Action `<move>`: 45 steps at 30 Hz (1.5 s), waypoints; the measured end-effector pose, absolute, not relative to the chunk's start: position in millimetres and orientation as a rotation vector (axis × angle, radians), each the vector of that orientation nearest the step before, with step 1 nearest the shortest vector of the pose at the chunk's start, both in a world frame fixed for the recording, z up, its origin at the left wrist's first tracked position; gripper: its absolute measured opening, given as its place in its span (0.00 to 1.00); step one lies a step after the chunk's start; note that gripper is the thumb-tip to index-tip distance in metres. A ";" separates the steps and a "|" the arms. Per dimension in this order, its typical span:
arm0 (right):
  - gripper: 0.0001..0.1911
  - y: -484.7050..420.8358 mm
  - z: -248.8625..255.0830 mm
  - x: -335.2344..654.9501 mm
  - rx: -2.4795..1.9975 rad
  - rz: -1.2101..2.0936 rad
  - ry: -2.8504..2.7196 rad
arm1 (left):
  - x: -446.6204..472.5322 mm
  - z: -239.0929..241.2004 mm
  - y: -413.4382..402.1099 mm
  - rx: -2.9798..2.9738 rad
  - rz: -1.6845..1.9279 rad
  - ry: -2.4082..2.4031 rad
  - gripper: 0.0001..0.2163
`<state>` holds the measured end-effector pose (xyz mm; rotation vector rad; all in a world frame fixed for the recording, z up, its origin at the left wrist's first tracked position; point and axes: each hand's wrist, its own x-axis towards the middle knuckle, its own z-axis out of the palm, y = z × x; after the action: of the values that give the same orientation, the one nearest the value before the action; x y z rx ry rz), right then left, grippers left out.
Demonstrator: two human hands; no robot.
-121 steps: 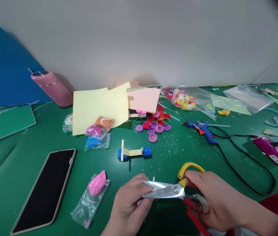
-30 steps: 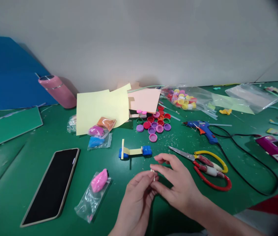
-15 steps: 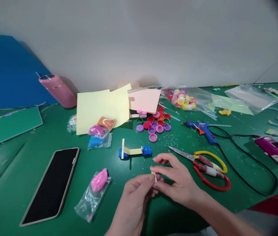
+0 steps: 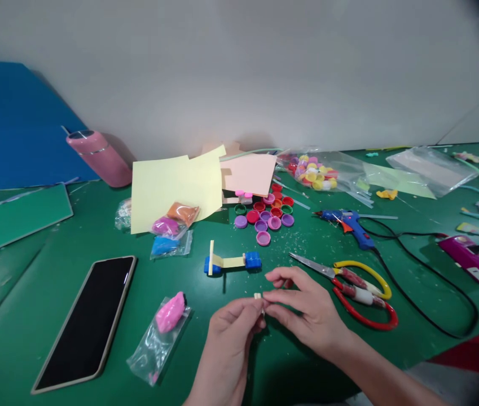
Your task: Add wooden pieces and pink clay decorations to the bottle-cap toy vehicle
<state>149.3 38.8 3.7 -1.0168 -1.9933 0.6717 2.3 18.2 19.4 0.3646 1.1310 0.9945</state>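
Scissors (image 4: 349,279) now lie aside; both hands' fingers (image 4: 260,306) pinch a tiny pale stick (image 4: 258,296).

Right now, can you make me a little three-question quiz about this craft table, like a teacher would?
1. True or false: the scissors are held in the right hand.
2. What do the fingers of the left hand and the right hand pinch between them?
A. a purple bottle cap
B. a tiny pale stick piece
C. the blue glue gun
3. Fill in: the phone lies with its dark screen facing ____.

Key
1. False. The scissors lie on the green table, just right of the right hand.
2. B
3. up
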 end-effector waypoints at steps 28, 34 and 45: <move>0.14 27.4 -7.9 182.0 -1.465 0.546 -1.999 | -38.2 9.3 17.5 0.420 1.081 1.270 0.06; 0.07 34.2 2.0 145.8 -1.349 0.773 -2.412 | -33.6 8.9 12.3 0.599 1.035 1.294 0.06; 0.09 38.6 -7.4 142.4 -1.332 0.514 -2.725 | -24.1 20.2 13.1 0.826 1.022 1.417 0.05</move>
<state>142.4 38.6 -7.4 -1.3317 -2.7250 0.5142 -24.1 13.1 20.2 0.8263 1.4173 1.0216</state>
